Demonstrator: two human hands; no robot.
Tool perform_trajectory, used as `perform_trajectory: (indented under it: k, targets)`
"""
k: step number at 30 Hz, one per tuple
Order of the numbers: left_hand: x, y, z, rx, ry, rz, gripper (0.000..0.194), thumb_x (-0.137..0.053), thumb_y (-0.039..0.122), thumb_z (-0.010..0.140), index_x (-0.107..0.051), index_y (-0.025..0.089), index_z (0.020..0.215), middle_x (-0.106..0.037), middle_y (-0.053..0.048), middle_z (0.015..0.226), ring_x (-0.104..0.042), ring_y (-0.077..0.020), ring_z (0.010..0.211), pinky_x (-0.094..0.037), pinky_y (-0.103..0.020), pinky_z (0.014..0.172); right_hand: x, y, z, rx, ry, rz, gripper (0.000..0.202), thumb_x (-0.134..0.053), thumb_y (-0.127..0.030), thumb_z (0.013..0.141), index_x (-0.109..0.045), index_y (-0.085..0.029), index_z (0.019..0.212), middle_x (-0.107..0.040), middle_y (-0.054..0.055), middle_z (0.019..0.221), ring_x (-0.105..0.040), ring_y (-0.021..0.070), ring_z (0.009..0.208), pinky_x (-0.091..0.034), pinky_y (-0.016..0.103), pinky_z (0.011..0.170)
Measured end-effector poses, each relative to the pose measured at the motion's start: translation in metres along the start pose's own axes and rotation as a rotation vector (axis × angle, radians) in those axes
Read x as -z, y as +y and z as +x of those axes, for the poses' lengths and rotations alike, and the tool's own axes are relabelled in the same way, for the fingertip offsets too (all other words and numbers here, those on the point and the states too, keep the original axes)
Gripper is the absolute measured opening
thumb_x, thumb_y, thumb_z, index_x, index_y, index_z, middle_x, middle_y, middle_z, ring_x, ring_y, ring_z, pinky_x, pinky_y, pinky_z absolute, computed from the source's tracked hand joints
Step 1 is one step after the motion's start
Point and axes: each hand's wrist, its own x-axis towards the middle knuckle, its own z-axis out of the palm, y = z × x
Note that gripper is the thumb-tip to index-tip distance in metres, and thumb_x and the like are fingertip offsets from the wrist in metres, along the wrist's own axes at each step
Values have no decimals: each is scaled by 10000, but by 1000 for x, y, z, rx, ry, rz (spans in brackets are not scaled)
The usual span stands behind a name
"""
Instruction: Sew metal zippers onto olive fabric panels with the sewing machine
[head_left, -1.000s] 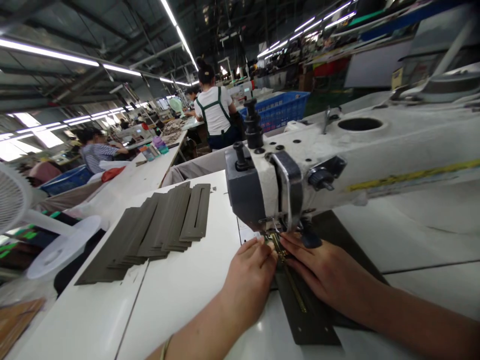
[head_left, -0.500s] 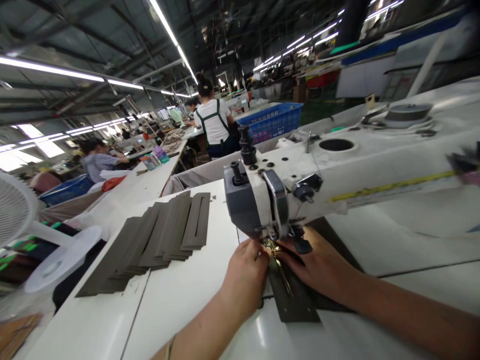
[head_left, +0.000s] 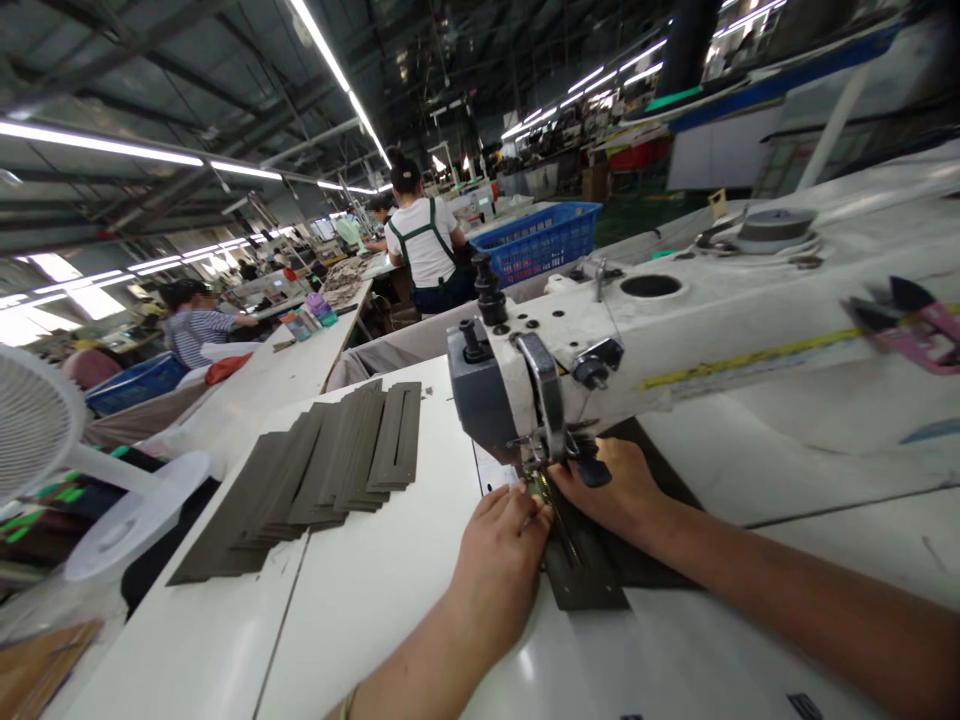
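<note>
Gold zip (head_left: pixel 566 537) lies btwn L hand (head_left: pixel 501 562) & R hand (head_left: pixel 616 490).

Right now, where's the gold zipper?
In the head view, the gold zipper is just right of centre, low down, between the left hand and right hand, below the sewing machine head.

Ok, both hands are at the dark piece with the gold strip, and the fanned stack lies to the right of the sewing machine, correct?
Not quite: the fanned stack lies to the left of the sewing machine, as the head view shows. The left hand and right hand are at the dark piece with the gold strip.
</note>
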Motion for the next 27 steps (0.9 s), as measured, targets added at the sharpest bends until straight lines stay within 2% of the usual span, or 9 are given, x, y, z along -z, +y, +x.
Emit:
perform_trajectory:
  k: [3,5,6,8,10,12,19,23,27]
  targets:
    - [2,-1,-5,94,-9,-63,238,-426,65,819,-591,133,977,-613,-105,967,-600,-210,916,-540,-377,812,11,4,-20,179,36,51,190,-508,-271,807,-661,-158,792,-688,94,794,-648,228,748,-515,327,657]
    - [4,-2,-8,145,-5,-106,253,-442,56,800,-596,136,984,-610,-101,979,-606,-198,894,-547,-349,790,19,7,-40,422,74,98,381,-566,-362,768,-615,-116,1056,-646,140,1051,-603,267,962,-508,401,811]
    - [5,-2,-9,152,0,-129,250,-451,59,800,-602,137,983,-616,-97,977,-609,-196,896,-547,-340,791,22,8,-49,541,94,114,473,-574,-366,756,-570,-91,1141,-607,156,1140,-571,279,1031,-496,426,854]
    - [7,-3,-12,128,-12,-179,232,-474,79,807,-614,138,982,-635,-91,980,-615,-192,916,-538,-328,819,25,8,-62,683,122,120,443,-519,-252,776,-548,-57,1173,-585,160,1185,-563,265,1060,-501,415,871]
    - [8,-1,-15,76,-38,-220,218,-493,102,812,-621,136,985,-650,-86,1004,-617,-189,946,-522,-320,861,23,7,-67,715,156,115,373,-416,-86,772,-601,-43,1093,-626,149,1120,-600,221,1008,-521,352,853]
    - [8,2,-18,34,-41,-210,209,-492,106,823,-625,127,982,-660,-89,1024,-612,-190,983,-499,-328,906,20,4,-67,724,183,103,398,-347,-5,755,-632,-34,1031,-650,144,1069,-617,204,980,-529,316,839]
    - [3,12,-20,4,-36,-25,213,-429,104,884,-623,140,963,-667,-82,1052,-592,-203,1049,-428,-448,988,12,3,-66,730,232,80,391,-326,25,786,-646,-34,1002,-652,145,1060,-608,207,1000,-522,310,855]
    - [5,5,-13,-41,-69,-13,218,-423,85,869,-621,132,949,-666,-93,1047,-595,-205,1043,-419,-458,996,10,2,-62,705,219,120,391,-324,24,785,-646,-28,1001,-653,150,1056,-608,209,999,-516,307,864]
    - [4,-5,-8,-82,-46,-6,250,-384,76,872,-615,130,953,-676,-102,1000,-601,-203,1029,-444,-453,973,11,0,-55,683,242,146,374,-334,19,785,-652,-25,978,-662,147,1035,-619,209,975,-518,304,858]
